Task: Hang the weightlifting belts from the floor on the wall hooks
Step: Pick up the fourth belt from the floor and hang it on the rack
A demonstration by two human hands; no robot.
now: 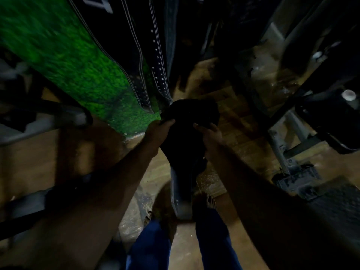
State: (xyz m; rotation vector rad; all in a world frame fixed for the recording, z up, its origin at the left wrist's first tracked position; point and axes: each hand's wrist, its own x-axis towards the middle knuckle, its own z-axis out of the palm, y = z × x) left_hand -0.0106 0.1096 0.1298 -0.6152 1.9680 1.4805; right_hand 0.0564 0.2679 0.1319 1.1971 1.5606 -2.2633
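Observation:
A black weightlifting belt [187,137] hangs between my two hands in the middle of the view, and its stitched tail [178,199] drops down toward my feet. My left hand [158,133] grips the belt's upper left edge. My right hand [209,134] holds its upper right edge. Several dark belts with white stitching and rows of holes [155,61] hang on the wall above, in front of a green turf panel [68,55]. The hooks are out of sight.
Wooden floor [243,137] lies below. Dark gym machine frames stand at the right [292,152] and left [48,121]. My bare feet and blue trouser legs [152,248] are at the bottom centre. The scene is dim and blurred.

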